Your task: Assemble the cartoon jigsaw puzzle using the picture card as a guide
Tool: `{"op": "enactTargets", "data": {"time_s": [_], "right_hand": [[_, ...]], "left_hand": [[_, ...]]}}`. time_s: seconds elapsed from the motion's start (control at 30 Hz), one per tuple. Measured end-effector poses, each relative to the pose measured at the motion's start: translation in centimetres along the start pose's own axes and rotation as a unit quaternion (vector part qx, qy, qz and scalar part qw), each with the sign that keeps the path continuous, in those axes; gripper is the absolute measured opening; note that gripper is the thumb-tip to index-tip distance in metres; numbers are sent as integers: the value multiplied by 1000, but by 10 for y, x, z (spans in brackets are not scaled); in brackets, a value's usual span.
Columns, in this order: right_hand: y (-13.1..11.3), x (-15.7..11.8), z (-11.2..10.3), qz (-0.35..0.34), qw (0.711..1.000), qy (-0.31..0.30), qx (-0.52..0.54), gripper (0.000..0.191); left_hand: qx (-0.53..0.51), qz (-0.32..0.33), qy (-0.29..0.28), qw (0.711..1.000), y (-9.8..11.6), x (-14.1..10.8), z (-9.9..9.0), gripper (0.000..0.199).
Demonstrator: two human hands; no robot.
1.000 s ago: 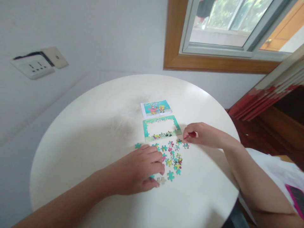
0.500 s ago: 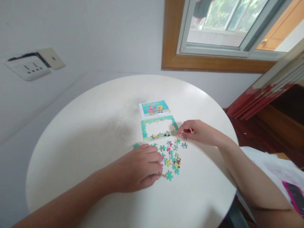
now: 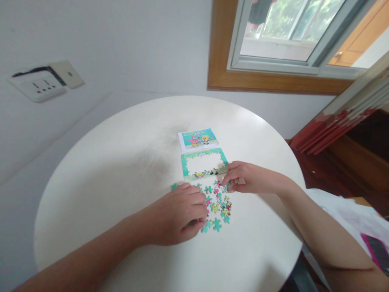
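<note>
My left hand (image 3: pixel 182 213) rests over the left side of a spread of loose jigsaw puzzle pieces (image 3: pixel 216 224). Its fingers are curled toward the thumb; what lies between them is hidden, with a bit of teal showing in the gap. My right hand (image 3: pixel 244 177) is at the upper right of the pieces, thumb and forefinger closing around a small puzzle piece (image 3: pixel 225 189). Above the loose pieces lies the partly assembled puzzle (image 3: pixel 189 177), a teal border with a bare white middle. Beyond it is a picture card (image 3: pixel 199 139) with a pink and a yellow cartoon figure.
All this lies on a round white table (image 3: pixel 121 170) set against a wall with a socket (image 3: pixel 39 85). A window (image 3: pixel 273 48) with a wooden frame is behind, and a red and white curtain (image 3: pixel 331 125) hangs to the right. A pink-edged phone (image 3: pixel 377 251) lies at lower right.
My right hand has moved from the assembled border's lower right corner down and slightly left to the loose pieces. My left hand stays nearly in place; teal pieces now show by its fingertips.
</note>
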State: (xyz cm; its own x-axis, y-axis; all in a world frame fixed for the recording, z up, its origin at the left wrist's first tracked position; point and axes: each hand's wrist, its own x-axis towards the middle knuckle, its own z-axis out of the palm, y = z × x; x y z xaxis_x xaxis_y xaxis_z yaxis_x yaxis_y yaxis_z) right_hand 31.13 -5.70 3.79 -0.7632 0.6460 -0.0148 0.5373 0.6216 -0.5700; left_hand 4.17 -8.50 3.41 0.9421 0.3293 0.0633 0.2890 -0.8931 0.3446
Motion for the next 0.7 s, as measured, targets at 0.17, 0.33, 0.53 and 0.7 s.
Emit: {"op": "enactTargets", "data": {"time_s": [0.17,0.33,0.53,0.7], "right_hand": [[-2,2,0,8,1000,-7,11,19],[-6,3,-1,21,1000,-12,17,14],[-6,2,-1,19,999,-13,42,10],[-10,3,1,13,997,-14,76,13]], "left_hand": [[1,-23,27,999,-4,-1,-3,14],[-21,-55,62,996,-16,-3,-6,10],[-29,-80,103,991,-25,-4,-7,11],[-24,-99,118,988,-31,-5,-6,11]]}}
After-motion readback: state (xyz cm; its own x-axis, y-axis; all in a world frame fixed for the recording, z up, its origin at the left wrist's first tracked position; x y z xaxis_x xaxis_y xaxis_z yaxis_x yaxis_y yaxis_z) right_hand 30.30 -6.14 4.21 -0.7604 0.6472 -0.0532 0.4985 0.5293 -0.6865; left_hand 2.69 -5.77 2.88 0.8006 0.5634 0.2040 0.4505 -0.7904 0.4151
